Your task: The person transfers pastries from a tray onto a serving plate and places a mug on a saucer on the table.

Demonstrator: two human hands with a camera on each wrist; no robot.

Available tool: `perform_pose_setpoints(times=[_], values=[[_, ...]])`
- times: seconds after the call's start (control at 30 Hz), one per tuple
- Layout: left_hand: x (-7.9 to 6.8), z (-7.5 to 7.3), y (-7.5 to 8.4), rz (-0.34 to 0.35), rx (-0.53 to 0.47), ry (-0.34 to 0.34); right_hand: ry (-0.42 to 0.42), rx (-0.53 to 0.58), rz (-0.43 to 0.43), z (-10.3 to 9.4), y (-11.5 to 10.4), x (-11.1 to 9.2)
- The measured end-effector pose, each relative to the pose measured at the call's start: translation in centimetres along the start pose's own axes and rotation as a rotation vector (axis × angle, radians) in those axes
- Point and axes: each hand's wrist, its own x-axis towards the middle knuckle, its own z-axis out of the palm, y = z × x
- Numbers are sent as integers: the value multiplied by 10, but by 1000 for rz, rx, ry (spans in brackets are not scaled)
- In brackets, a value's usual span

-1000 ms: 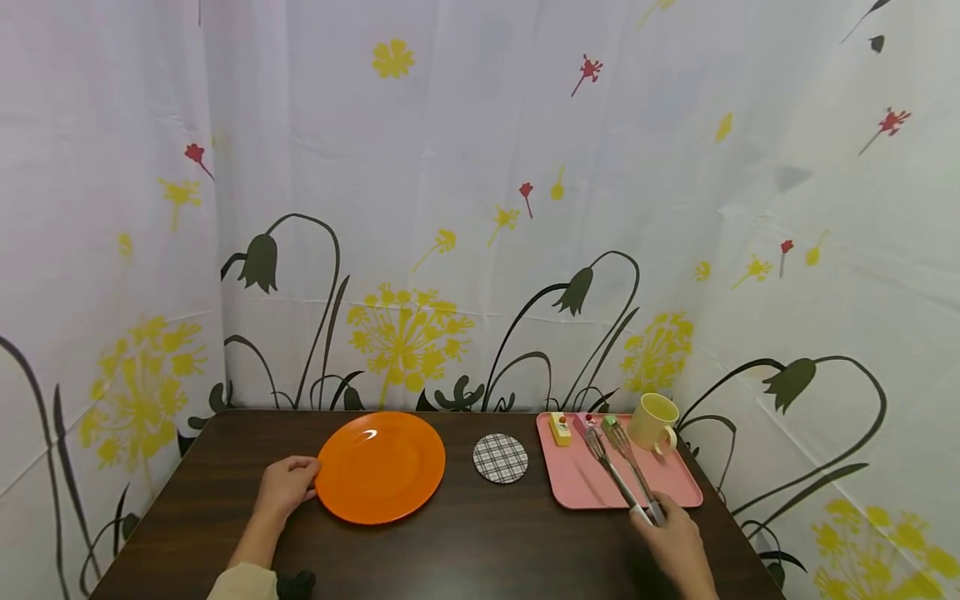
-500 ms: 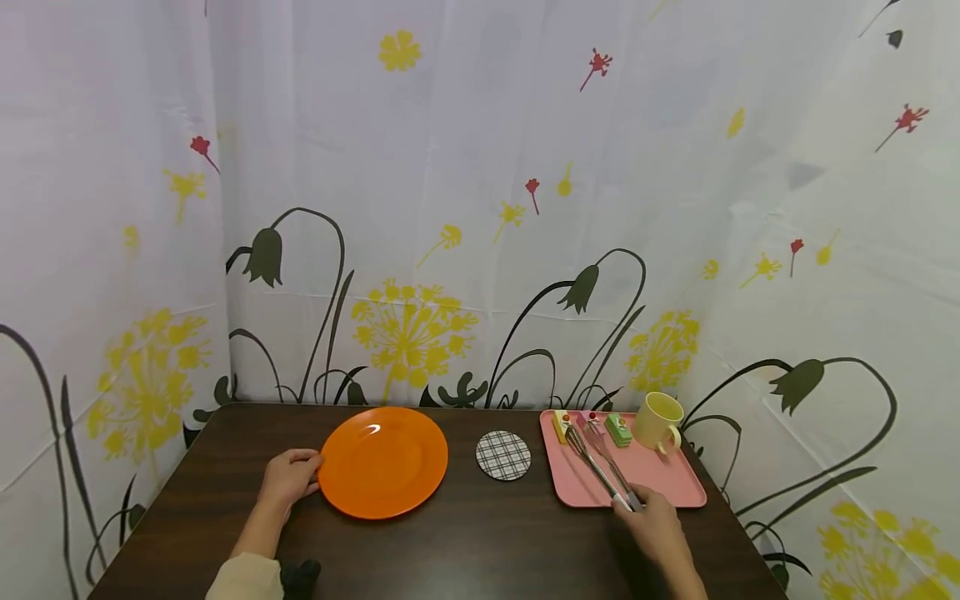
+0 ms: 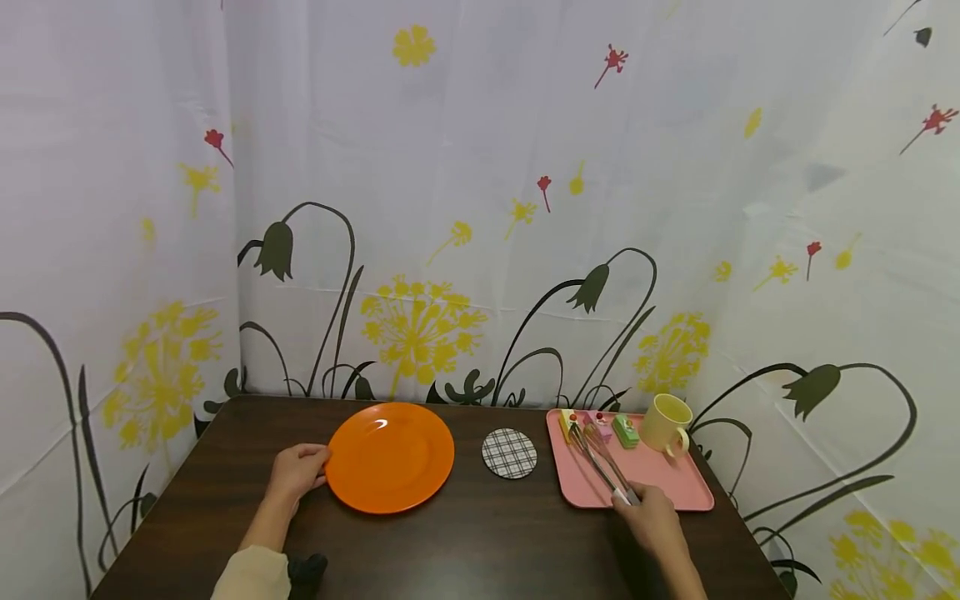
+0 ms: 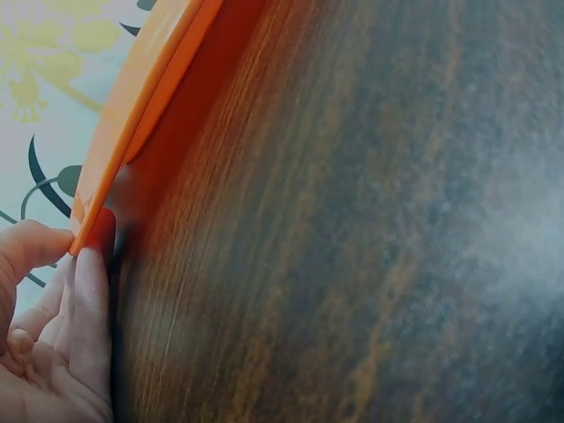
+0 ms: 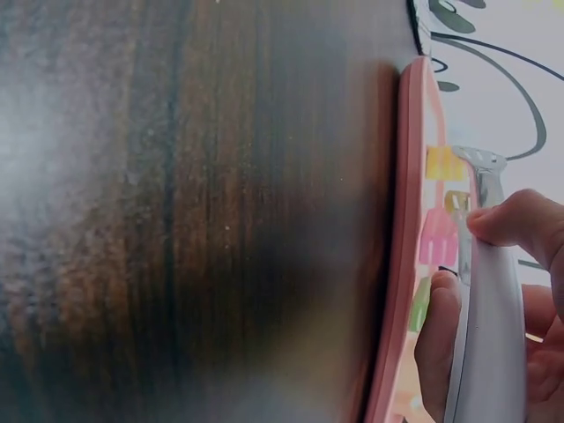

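Note:
My left hand [image 3: 297,471] pinches the left rim of an orange plate [image 3: 390,458], thumb above and fingers beneath, as the left wrist view [image 4: 57,326] shows. My right hand [image 3: 651,514] grips metal tongs [image 3: 596,462] by their pale grey handle [image 5: 493,326]. The tongs' arms reach over a pink tray [image 3: 660,483], their tips apart near a yellow toy cake slice [image 3: 567,418] and a pink one [image 3: 598,423]. Whether the tips touch either slice, I cannot tell. A green slice [image 3: 626,432] lies just right of them.
A yellow mug [image 3: 664,422] stands at the tray's back right corner. Between plate and tray lies a round checked coaster [image 3: 509,453]. The dark wooden table [image 3: 450,550] meets a flower-print curtain [image 3: 465,167] at the back and sides.
The tongs have shifted left across the tray, from near the pink and green slices to near the yellow and pink ones. My left hand keeps its hold on the plate. The head view has turned slightly.

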Motion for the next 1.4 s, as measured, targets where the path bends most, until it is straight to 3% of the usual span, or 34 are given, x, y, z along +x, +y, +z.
perform_pose_setpoints(times=[0.17, 1.07, 1.4], values=[[-2, -2, 2, 35, 25, -16, -3, 14, -24, 3, -4, 2], [-4, 3, 5, 47, 12, 20, -41, -82, 49, 6, -19, 2], [-5, 4, 1, 50, 6, 25, -24, -62, 22, 13, -18, 0]])
